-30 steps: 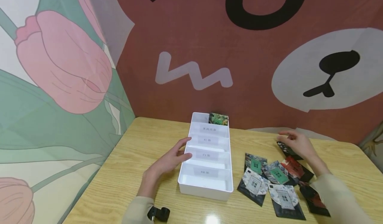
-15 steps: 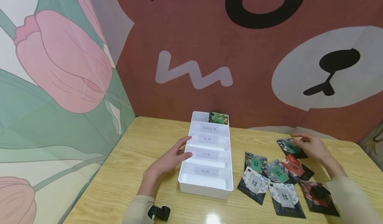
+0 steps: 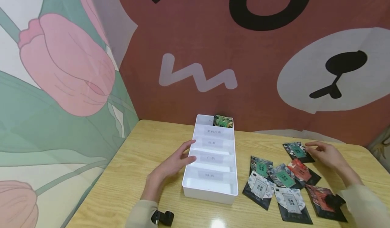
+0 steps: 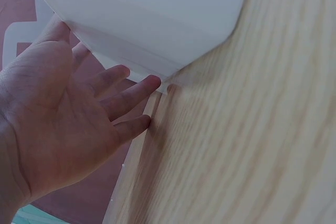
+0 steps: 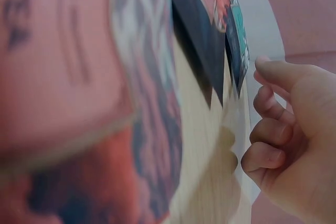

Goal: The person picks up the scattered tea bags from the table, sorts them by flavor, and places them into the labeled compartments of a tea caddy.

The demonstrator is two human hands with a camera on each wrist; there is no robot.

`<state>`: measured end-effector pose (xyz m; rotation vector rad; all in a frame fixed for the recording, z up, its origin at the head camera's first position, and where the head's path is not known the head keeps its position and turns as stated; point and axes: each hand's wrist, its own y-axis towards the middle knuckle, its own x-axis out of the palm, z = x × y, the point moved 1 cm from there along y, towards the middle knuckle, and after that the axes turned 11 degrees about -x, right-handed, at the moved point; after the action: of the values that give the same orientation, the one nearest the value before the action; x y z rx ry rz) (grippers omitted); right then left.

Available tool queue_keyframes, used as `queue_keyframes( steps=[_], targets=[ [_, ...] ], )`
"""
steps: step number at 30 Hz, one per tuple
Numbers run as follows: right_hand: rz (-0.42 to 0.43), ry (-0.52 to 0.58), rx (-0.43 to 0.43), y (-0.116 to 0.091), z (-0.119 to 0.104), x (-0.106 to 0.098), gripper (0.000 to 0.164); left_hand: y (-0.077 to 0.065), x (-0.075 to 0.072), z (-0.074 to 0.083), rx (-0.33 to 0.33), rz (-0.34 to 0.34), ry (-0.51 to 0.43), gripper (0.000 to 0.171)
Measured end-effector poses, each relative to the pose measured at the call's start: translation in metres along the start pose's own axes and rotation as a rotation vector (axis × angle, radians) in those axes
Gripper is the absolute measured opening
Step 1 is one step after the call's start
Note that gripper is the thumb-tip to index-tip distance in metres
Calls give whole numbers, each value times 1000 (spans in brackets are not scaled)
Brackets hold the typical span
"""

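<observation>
A long white divided box [image 3: 208, 194] stands mid-table, with paper labels in its compartments. My left hand [image 3: 170, 163] rests against its left side, thumb and index finger at the rim, the other fingers extended along the wall in the left wrist view. Upright in the rear compartment is a green patterned tea packet [image 3: 223, 121]. My right hand [image 3: 329, 157] is at the right edge of a dark tea packet with a green label [image 3: 298, 151], fingers loosely curled. The right wrist view shows its fingertips just apart from that packet [image 5: 239, 45].
Several more tea packets lie right of the box: white-labelled ones [image 3: 259, 188] in front, green-labelled ones [image 3: 284, 177] behind, a red one [image 3: 300, 170] and a dark red one [image 3: 323, 201] under the right wrist camera. A patterned backdrop [image 3: 259, 102] rises behind the table.
My right hand has drawn off the rearmost packet to the right and slightly nearer, uncovering its green label on the table. The left hand has stayed at the box.
</observation>
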<state>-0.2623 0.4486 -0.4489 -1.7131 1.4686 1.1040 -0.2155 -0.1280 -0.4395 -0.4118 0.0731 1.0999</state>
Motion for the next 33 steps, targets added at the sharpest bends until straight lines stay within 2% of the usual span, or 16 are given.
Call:
queue_keyframes(
  steps=[9, 19, 26, 33],
  targets=[
    [-65, 4, 4, -1, 6, -5, 66, 2, 0, -2, 4, 6, 6, 63],
    [-156, 23, 5, 9, 10, -7, 77, 1, 0, -3, 1, 9, 14, 65],
    [-201, 41, -7, 10, 9, -7, 78, 1, 1, -3, -4, 13, 17, 64],
    [-222, 124, -3, 10, 9, -8, 76, 2, 1, -3, -3, 22, 23, 61]
  ],
)
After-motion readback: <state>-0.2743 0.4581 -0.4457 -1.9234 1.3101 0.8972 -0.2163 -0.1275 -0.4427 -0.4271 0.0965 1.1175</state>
